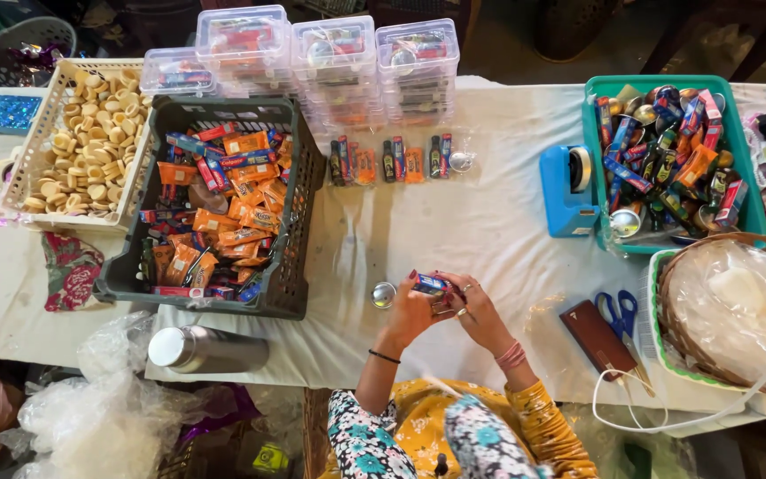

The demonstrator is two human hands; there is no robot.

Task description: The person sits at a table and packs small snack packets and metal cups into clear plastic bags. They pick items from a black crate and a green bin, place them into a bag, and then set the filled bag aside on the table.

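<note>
Both hands meet over the white tablecloth (454, 222) near its front edge. My left hand (408, 312) and my right hand (478, 308) together grip a small blue and red packet (432, 284) held between the fingertips. Something else small is tucked under the right fingers, too hidden to tell what. A small round silver tin (384, 294) lies on the cloth just left of my left hand. Farther back lies a row of small bottles and sachets (396, 160).
A dark crate (299, 222) of orange and blue packets stands at left, next to a white basket (42, 133) of round beige pieces. Stacked clear boxes (334, 62) are behind. A teal tray (746, 204), blue tape dispenser (566, 192), scissors (619, 315), wicker basket (738, 310) and steel bottle (206, 349) are around.
</note>
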